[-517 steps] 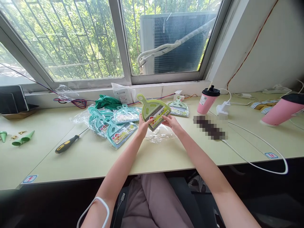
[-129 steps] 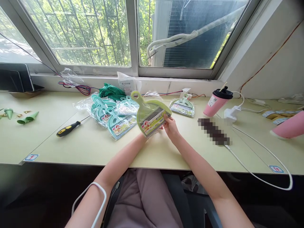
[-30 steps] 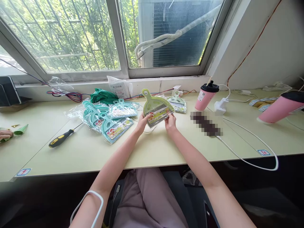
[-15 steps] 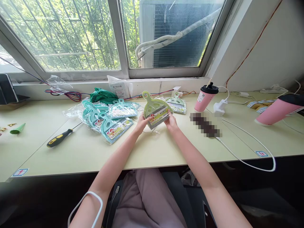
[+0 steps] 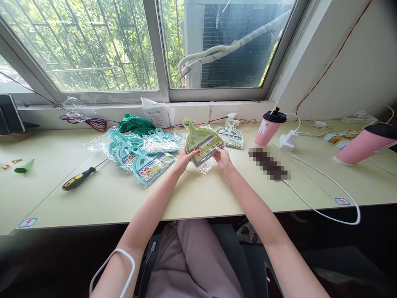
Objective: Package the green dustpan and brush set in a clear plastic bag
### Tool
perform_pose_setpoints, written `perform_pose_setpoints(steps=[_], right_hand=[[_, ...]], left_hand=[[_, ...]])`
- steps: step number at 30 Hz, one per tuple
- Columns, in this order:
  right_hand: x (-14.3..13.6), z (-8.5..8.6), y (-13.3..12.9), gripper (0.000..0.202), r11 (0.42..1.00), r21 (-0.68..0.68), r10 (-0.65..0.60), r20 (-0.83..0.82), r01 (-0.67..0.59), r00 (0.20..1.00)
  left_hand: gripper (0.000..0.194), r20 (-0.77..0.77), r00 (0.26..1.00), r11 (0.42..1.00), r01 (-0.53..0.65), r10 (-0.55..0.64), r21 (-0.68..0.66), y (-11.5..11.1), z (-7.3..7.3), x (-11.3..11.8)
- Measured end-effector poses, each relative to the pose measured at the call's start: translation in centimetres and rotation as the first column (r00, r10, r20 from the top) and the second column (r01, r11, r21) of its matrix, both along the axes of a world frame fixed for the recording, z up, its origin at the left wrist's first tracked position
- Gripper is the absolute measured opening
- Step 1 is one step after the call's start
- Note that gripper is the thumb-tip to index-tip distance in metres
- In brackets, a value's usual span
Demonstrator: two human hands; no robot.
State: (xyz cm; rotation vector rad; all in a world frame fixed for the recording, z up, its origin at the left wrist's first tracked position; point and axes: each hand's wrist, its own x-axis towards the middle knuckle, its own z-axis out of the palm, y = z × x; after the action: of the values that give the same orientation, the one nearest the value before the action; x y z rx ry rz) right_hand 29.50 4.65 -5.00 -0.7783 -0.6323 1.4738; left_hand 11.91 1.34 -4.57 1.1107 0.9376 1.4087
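Far left of the desk (image 5: 93,198): small green cone (image 5: 24,167) near the edge, lying on its side. Next, a yellow-and-black screwdriver (image 5: 77,181) flat on the desk, shaft aimed up-right at the teal pile.

Teal dustpan sets (image 5: 141,155): bagged, overlapped in a fan, handles pointing away toward the window. Looks like a stock pile, parked on the person's left, within arm's reach.

Left hand (image 5: 183,158): fingers curled on the lower left edge of the green dustpan set (image 5: 203,141), thumb on top over the label. Grasping, not clenched hard.

The green dustpan set is at desk centre, lifted just off the surface, directly ahead of the person. Long axis runs from the wide mouth at the hands to the loop handle; handle points up-left, away from the person toward the window sill. Label face up, tilted toward the wearer. A two-handed pinch at the mouth end leaves the handle end free. A clear plastic bag (image 5: 207,165) is bunched under and around the mouth end, between the hands; I can't tell if the set is partly inside it.

Right hand (image 5: 223,156): fingers pinching the lower right corner, mirror of the left.

Further right: one more bagged dustpan set (image 5: 231,136) lying apart, then a pink cup (image 5: 268,127) upright with a straw.
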Motion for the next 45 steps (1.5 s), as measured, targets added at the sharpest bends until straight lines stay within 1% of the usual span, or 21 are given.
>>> perform_pose_setpoints(steps=[4,9,16,21,24,29,34,37,39,42,45], right_hand=[[0.0,0.0,0.1,0.014,1.000,0.004,-0.006,0.006,0.006,1.000],[-0.2,-0.1,0.1,0.012,1.000,0.001,-0.018,-0.002,0.018,1.000],[-0.7,-0.3,-0.3,0.012,0.995,-0.003,-0.102,-0.027,0.102,0.994],[-0.7,-0.4,-0.3,0.011,0.997,0.016,-0.074,-0.009,0.074,0.997],[-0.7,-0.4,-0.3,0.013,0.999,0.021,-0.044,0.013,0.044,0.999],[-0.7,-0.2,-0.4,0.025,0.998,0.066,0.015,0.066,-0.020,0.998],[-1.2,-0.4,-0.8,0.056,0.981,0.160,0.094,0.128,-0.114,0.987],[-1.6,-0.7,-1.0,0.069,0.977,0.181,0.086,0.143,-0.112,0.986],[-1.8,-0.8,-1.0,0.071,0.982,0.169,0.064,0.149,-0.089,0.987],[-1.9,-0.7,-1.2,0.068,0.987,0.146,0.045,0.139,-0.065,0.989],[-1.9,-0.5,-1.3,0.067,0.988,0.145,0.041,0.131,-0.060,0.991]], left_hand=[[0.058,0.001,1.000,1.000,-0.016,0.016,-0.004,-0.1,0.1,0.0],[0.060,-0.030,1.000,1.000,-0.005,0.005,0.016,-0.5,0.6,0.2],[0.062,-0.023,1.000,0.999,0.017,-0.016,0.033,-0.5,0.6,0.3],[0.058,0.004,1.000,0.998,-0.023,0.023,0.050,-0.3,0.3,0.3],[0.059,0.019,0.998,0.997,-0.062,0.061,0.042,-0.3,0.2,0.4],[0.058,0.050,0.993,0.994,-0.111,0.111,0.006,-0.3,0.2,0.3],[0.053,0.047,0.992,0.993,-0.115,0.114,0.021,-0.2,0.2,0.3],[0.054,0.029,0.992,0.993,-0.121,0.120,0.005,-0.4,0.4,0.4],[0.056,0.008,0.993,0.993,-0.114,0.114,-0.002,-0.5,0.6,0.4],[0.058,-0.018,0.994,0.994,-0.109,0.109,-0.005,-0.7,0.7,0.5],[0.061,-0.036,0.994,0.994,-0.107,0.107,0.017,-0.6,0.7,0.4]])
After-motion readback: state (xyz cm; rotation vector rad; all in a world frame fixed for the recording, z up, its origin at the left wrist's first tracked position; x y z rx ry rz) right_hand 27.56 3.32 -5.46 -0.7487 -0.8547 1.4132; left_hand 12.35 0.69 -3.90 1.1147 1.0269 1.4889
